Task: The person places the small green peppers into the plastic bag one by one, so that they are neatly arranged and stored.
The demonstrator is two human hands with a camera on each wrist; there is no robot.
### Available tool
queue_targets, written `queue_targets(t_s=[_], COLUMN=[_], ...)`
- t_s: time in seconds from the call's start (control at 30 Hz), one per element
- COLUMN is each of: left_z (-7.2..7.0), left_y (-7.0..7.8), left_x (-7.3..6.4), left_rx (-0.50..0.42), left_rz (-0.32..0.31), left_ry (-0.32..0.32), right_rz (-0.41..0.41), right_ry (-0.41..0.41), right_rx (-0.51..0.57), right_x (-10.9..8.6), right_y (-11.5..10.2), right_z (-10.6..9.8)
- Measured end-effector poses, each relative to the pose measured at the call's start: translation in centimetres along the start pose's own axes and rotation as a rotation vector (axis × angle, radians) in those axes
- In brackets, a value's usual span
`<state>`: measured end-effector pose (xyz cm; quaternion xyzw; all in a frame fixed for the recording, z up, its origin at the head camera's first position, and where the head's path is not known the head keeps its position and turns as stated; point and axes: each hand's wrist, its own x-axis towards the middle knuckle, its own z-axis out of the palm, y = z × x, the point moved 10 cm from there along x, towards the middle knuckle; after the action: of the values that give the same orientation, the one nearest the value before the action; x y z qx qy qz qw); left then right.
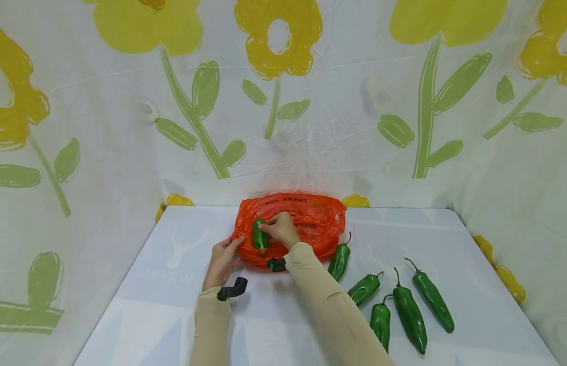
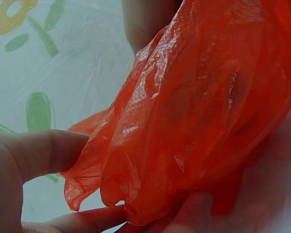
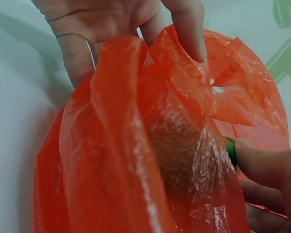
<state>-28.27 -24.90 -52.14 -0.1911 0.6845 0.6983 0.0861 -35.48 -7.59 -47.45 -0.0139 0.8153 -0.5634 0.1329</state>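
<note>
A red plastic bag [image 1: 320, 213] with dark print lies at the table's far edge, its mouth spread. My left hand [image 1: 222, 259] pinches the bag's left rim between thumb and fingers; in the left wrist view the thumb [image 2: 48, 150] lies on one side of the crumpled film. My right hand [image 1: 283, 230] holds a green chili pepper [image 1: 259, 235] upright at the bag's opening. Through the film in the right wrist view the pepper shows as a dark shape, with a bit of green [image 3: 230, 150] at the right fingertips.
Several green peppers lie on the table to the right: one pepper [image 1: 339, 262] beside the bag, others such as this long pepper [image 1: 410, 317] nearer the front right. A flowered curtain [image 1: 310, 152] hangs behind the white table [image 1: 146, 305]. My right forearm passes over the table's middle.
</note>
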Motion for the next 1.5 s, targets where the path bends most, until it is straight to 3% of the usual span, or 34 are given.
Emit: queue_targets(t_s=[0.77, 1.5], left_z=[0.17, 0.19], left_y=[-0.23, -0.31], left_x=[0.00, 0.04], left_rx=[0.010, 0.022], left_rz=[-0.002, -0.003], left_ry=[-0.010, -0.010], right_rz=[-0.010, -0.013], right_ry=[-0.004, 0.000], right_rx=[-0.108, -0.116], right_x=[-0.34, -0.73], right_y=[0.51, 0.57], right_z=[0.90, 0.84])
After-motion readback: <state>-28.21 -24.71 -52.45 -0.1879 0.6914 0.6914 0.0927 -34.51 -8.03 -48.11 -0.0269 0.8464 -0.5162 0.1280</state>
